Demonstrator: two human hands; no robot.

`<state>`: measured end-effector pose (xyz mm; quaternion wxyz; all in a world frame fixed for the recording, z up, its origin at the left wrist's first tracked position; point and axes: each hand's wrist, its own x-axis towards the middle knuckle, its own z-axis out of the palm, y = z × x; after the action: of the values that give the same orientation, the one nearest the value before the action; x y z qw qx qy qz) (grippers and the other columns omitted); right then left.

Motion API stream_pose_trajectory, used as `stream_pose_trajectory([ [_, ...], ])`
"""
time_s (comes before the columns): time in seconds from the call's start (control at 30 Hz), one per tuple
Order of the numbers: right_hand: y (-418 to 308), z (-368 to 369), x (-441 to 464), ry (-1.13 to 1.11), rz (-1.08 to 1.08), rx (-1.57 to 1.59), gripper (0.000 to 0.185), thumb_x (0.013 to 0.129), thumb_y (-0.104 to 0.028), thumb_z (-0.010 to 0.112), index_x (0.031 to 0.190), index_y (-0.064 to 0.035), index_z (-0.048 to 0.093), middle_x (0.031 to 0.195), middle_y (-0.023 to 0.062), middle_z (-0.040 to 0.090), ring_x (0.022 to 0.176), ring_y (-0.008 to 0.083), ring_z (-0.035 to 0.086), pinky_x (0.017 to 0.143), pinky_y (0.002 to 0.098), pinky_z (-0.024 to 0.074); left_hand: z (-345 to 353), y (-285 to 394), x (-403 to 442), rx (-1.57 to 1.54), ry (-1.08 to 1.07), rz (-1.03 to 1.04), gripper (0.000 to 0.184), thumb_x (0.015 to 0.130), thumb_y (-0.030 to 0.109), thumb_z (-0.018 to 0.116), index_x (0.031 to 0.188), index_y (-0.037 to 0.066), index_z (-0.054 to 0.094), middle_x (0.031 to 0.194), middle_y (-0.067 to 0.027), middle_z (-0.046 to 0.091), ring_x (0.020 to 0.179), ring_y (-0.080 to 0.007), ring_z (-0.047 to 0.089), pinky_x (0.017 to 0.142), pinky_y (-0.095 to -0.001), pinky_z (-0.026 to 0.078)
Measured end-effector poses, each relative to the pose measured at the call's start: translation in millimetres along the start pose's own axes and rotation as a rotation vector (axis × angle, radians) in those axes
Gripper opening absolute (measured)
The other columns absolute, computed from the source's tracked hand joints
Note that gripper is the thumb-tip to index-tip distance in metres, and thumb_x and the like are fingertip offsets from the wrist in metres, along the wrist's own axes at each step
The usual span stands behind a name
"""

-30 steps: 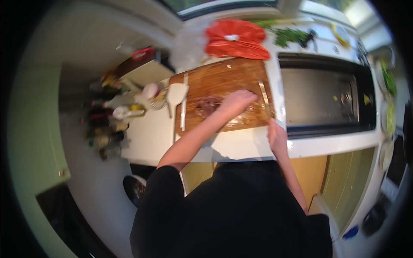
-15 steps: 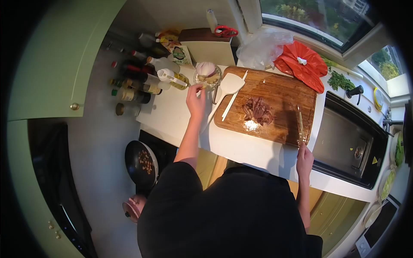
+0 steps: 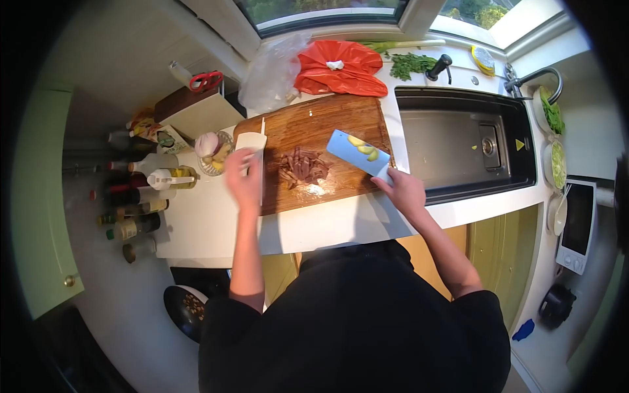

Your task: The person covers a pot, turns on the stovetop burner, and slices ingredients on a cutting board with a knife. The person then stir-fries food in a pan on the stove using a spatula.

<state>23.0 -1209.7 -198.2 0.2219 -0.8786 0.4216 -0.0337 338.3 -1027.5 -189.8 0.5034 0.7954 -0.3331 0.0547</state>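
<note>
My right hand (image 3: 405, 191) is closed round the handle of a cleaver (image 3: 342, 150), held tilted above the right part of the wooden cutting board (image 3: 347, 114). Its broad blade shines blue, and a few yellow slices (image 3: 364, 149) lie on it. My left hand (image 3: 244, 180) is over the board's left edge, by the white spatula (image 3: 251, 140); motion blurs its fingers, so a grip cannot be made out. A pile of dark reddish-brown sliced meat (image 3: 304, 167) sits mid-board. Left of that hand stands a glass bowl (image 3: 211, 168) with a peeled onion (image 3: 208, 144) and pale pieces.
Bottles, among them an oil bottle (image 3: 175, 177), crowd the left wall. Behind the board lie a red plastic bag (image 3: 344, 72) and a clear bag (image 3: 270, 75). The sink (image 3: 445, 144) is to the right. A wok (image 3: 187, 312) with brown bits stands lower left.
My head view has turned right. My left hand has left the bowl for the spatula. My right hand has raised the cleaver over the board and turned its blade face up, showing the slices.
</note>
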Motion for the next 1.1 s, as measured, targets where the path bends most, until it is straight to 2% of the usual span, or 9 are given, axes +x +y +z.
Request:
stream_pose_trajectory([
  [0.13, -0.3, 4.5, 1.1, 0.025, -0.069, 0.031, 0.048, 0.084, -0.053, 0.068, 0.074, -0.0065, 0.059, 0.068, 0.0142, 0.063, 0.066, 0.0346, 0.065, 0.058, 0.0448, 0.0503, 94.9, 98.5, 10.7, 0.065, -0.558, 0.47, 0.023, 0.078, 0.014, 0.076, 0.101, 0.007, 0.073, 0.105, -0.0078, 0.069, 0.094, -0.0279, 0.064, 0.084, -0.0384, 0.051],
  [0.3, 10.7, 2.9, -7.2, 0.041, -0.139, -0.01, 0.051, 0.083, -0.057, 0.067, 0.075, -0.0075, 0.059, 0.065, 0.0128, 0.062, 0.061, 0.0334, 0.063, 0.055, 0.0429, 0.0489, 148.3, 58.2, 36.9, 0.019, -1.162, 0.438, 0.022, 0.074, 0.016, 0.081, 0.091, 0.005, 0.073, 0.096, -0.0064, 0.07, 0.081, -0.0244, 0.064, 0.079, -0.0357, 0.051],
  [0.43, 19.1, 2.7, -12.3, 0.007, -0.134, -0.011, 0.051, 0.084, -0.057, 0.066, 0.075, -0.0075, 0.059, 0.064, 0.013, 0.062, 0.062, 0.0336, 0.063, 0.056, 0.0426, 0.0493, 159.2, 60.6, 33.9, -0.011, -0.998, 0.137, 0.019, 0.074, 0.013, 0.081, 0.086, 0.004, 0.069, 0.082, -0.0048, 0.068, 0.07, -0.0189, 0.063, 0.064, -0.0321, 0.05],
  [0.53, 20.2, -0.7, -12.3, 0.013, -0.137, 0.003, 0.051, 0.084, -0.057, 0.065, 0.076, -0.0073, 0.059, 0.065, 0.0126, 0.062, 0.064, 0.033, 0.064, 0.057, 0.0422, 0.05, 152.4, 81.4, 20.6, -0.234, -1.148, -0.157, 0.024, 0.073, 0.01, 0.081, 0.091, 0.003, 0.067, 0.074, -0.0043, 0.066, 0.066, -0.014, 0.062, 0.061, -0.0294, 0.049],
  [0.6, 18.4, -3.0, -9.9, -0.012, -0.122, -0.015, 0.052, 0.085, -0.058, 0.063, 0.076, -0.0072, 0.059, 0.067, 0.011, 0.063, 0.066, 0.0315, 0.065, 0.058, 0.0412, 0.0512, 154.8, 93.4, 2.1, -0.102, -1.19, -0.169, 0.03, 0.071, 0.008, 0.084, 0.095, 0.003, 0.066, 0.071, -0.0011, 0.064, 0.065, -0.0094, 0.059, 0.061, -0.0256, 0.048],
  [0.7, 15.3, -3.2, -7.7, -0.003, -0.119, -0.002, 0.052, 0.086, -0.058, 0.063, 0.077, -0.0071, 0.06, 0.067, 0.0109, 0.063, 0.066, 0.0315, 0.065, 0.059, 0.0412, 0.0512, 167.2, 84.4, -20.2, 0.035, -1.13, -0.089, 0.037, 0.064, 0.014, 0.088, 0.092, 0.006, 0.066, 0.071, -0.0045, 0.064, 0.065, -0.0183, 0.062, 0.063, -0.0321, 0.049],
  [0.8, 18.2, 3.3, -8.1, 0.007, -0.137, 0.014, 0.052, 0.086, -0.058, 0.063, 0.077, -0.007, 0.061, 0.068, 0.0107, 0.064, 0.066, 0.0316, 0.065, 0.058, 0.0412, 0.0512, 172.9, 71.1, -30.1, 0.066, -0.88, 0.235, 0.037, 0.063, 0.014, 0.088, 0.091, 0.007, 0.065, 0.073, -0.005, 0.065, 0.068, -0.0224, 0.063, 0.066, -0.0359, 0.05],
  [1.0, 21.7, 9.5, -14.0, 0.038, -0.151, 0.024, 0.052, 0.084, -0.058, 0.064, 0.076, -0.0064, 0.062, 0.067, 0.0118, 0.064, 0.064, 0.0331, 0.065, 0.058, 0.0415, 0.0511, 165.7, 92.4, -23.7, 0.229, -1.112, -0.069, 0.031, 0.063, 0.017, 0.087, 0.085, 0.01, 0.066, 0.077, -0.0058, 0.067, 0.074, -0.0267, 0.065, 0.067, -0.0386, 0.049],
  [1.1, 23.0, 9.5, -15.6, 0.047, -0.118, 0.03, 0.053, 0.084, -0.058, 0.065, 0.076, -0.0062, 0.062, 0.067, 0.0127, 0.064, 0.063, 0.0336, 0.064, 0.058, 0.0414, 0.0511, 168.1, 84.2, -26.8, 0.313, -1.154, 0.023, 0.03, 0.063, 0.02, 0.086, 0.085, 0.009, 0.068, 0.083, -0.0084, 0.071, 0.08, -0.0275, 0.068, 0.071, -0.0387, 0.051],
])
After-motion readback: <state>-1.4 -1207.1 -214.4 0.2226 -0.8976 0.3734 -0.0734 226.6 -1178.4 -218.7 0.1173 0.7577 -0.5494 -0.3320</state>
